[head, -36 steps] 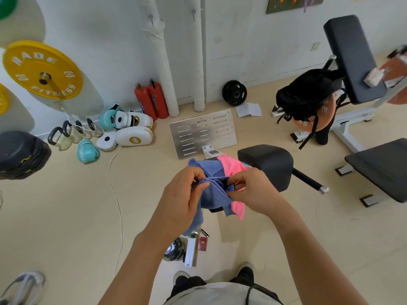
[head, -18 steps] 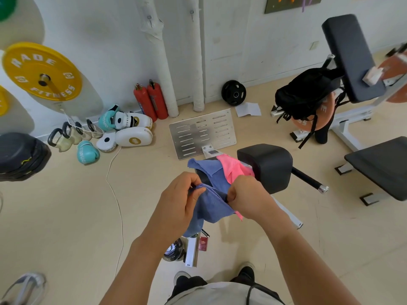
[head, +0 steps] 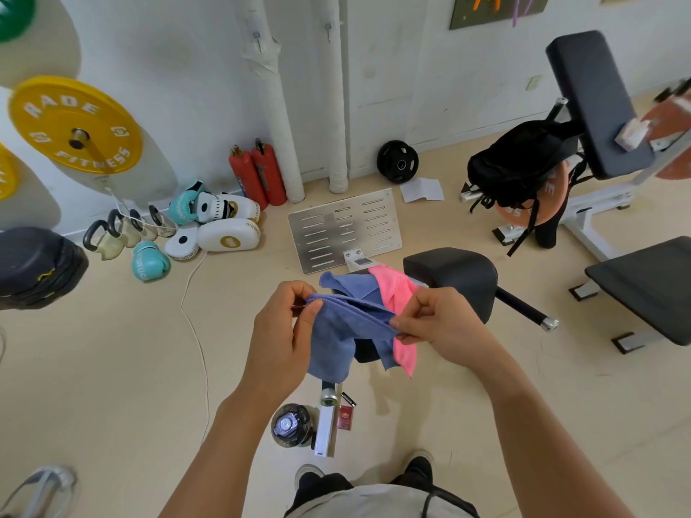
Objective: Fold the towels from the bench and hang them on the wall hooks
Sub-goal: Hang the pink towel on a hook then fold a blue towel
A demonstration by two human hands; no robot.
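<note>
- The left hand (head: pixel 282 330) pinches one end of the blue towel (head: pixel 346 330) between thumb and curled fingers, in front of the black padded bench seat (head: pixel 454 278).
- The right hand (head: pixel 443 323) pinches the other end of the same top edge, so the hem runs taut from one hand to the other.
- Below that hem the blue towel hangs in loose folds, with its lower corners dangling over the floor on the near side of the bench seat.
- A pink towel (head: pixel 398 293) lies draped on the left part of the bench seat, just behind the blue one; its lower strip shows under the right hand, and I cannot tell whether that hand also grips it.
- A further blue flap lies on the bench seat beside the pink towel; I cannot tell whether it belongs to the held towel.
- On the floor on the near side of the bench seat stand a clear water bottle (head: pixel 291 424) and a small red box (head: pixel 344 418).
- Beyond the bench seat a slotted metal plate (head: pixel 344 228) lies on the floor, and two red fire extinguishers (head: pixel 258 175) stand against the wall to the far left of the seat.
</note>
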